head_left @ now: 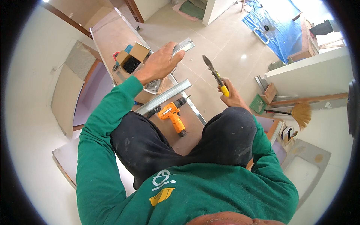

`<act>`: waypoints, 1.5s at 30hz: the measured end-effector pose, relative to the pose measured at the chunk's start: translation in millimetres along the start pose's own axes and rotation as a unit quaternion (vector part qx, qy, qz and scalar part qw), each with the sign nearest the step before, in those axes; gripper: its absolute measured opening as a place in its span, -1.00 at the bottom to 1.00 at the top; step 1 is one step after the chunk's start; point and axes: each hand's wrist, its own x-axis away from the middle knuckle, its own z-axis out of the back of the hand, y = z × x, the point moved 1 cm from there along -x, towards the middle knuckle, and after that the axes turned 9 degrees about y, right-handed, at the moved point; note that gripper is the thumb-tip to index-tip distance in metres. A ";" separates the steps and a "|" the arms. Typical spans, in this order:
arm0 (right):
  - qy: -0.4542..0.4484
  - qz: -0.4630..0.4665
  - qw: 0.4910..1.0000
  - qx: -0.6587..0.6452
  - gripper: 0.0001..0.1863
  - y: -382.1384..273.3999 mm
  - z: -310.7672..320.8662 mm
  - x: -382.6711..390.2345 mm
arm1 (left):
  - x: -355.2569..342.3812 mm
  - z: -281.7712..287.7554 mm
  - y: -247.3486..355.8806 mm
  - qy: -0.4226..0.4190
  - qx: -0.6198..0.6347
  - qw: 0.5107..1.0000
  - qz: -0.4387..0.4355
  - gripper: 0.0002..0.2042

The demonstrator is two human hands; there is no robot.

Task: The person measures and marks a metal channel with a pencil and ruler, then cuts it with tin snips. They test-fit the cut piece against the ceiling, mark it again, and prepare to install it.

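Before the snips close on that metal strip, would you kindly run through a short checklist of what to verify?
1. Left hand grips the metal strip: ok.
2. Right hand holds the yellow-handled snips: ok.
3. Snips' blades on the strip: not ok, they are apart from it.
4. Left fingers out of the blades' path: ok for now.
5. Orange drill lying away from both hands: ok.
6. Cut mark on the strip: cannot tell.
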 end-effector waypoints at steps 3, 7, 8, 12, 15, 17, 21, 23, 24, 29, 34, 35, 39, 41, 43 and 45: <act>-0.033 -0.007 0.999 -0.010 -0.24 -43.9 -8.8 -19.3 | -1.1 1.1 -2.8 0.041 -0.003 0.999 -0.005 -0.26; -0.044 0.059 0.997 0.005 -0.30 -43.8 -16.1 -33.6 | -1.6 11.2 4.6 0.039 0.015 0.999 0.012 -0.21; -0.041 0.062 0.997 -0.005 -0.30 -43.4 -17.6 -35.7 | -2.1 13.1 6.5 0.032 0.019 0.999 0.015 -0.19; -0.034 0.057 0.998 -0.009 -0.27 -49.2 -28.7 -38.3 | -0.6 11.5 -0.5 0.035 0.003 0.999 0.015 -0.16; -0.044 0.067 0.997 -0.005 -0.22 -50.6 -32.8 -36.7 | -1.1 5.0 -4.4 0.055 -0.004 0.998 -0.005 -0.14; -0.039 0.061 0.997 -0.002 -0.17 -51.5 -36.6 -31.0 | -1.5 2.9 -4.7 0.050 -0.012 0.999 0.007 -0.13; -0.035 0.046 0.998 0.020 -0.10 -55.2 -37.6 -22.8 | -3.3 3.2 3.1 0.020 0.001 1.000 0.007 -0.13; -0.034 0.048 0.998 0.034 -0.09 -57.5 -39.4 -22.1 | -0.9 0.3 1.0 0.045 -0.002 0.999 0.002 -0.16; -0.031 0.049 0.998 0.040 -0.09 -59.9 -39.3 -21.9 | -1.3 1.0 3.6 0.040 0.002 0.999 0.008 -0.17; -0.037 0.058 0.996 0.063 -0.04 -83.7 -42.6 -18.9 | -1.7 3.7 7.8 -0.006 0.009 0.999 0.042 -0.18; -0.030 0.044 0.996 0.077 -0.06 -85.7 -45.1 -17.3 | -1.1 2.4 6.7 0.011 -0.002 1.000 0.028 -0.19; -0.024 0.046 0.996 0.075 -0.07 -86.9 -45.0 -16.3 | -1.3 1.9 6.3 0.016 -0.008 1.000 0.022 -0.19; -0.014 0.041 0.996 0.079 -0.15 -80.9 -47.1 -17.3 | -3.5 0.2 5.0 0.029 -0.024 0.999 -0.006 -0.09; -0.016 0.019 0.994 0.102 -0.25 -75.0 -46.3 -17.9 | -3.9 -1.7 6.8 0.050 -0.020 0.998 -0.027 -0.09; -0.012 0.012 0.996 0.093 -0.35 -61.5 -49.9 -21.1 | -2.3 -0.7 11.4 0.041 -0.021 0.999 -0.019 -0.16; -0.001 0.017 0.998 0.053 -0.44 -52.3 -55.0 -23.5 | -1.7 -1.9 14.1 0.026 -0.028 0.999 -0.011 -0.18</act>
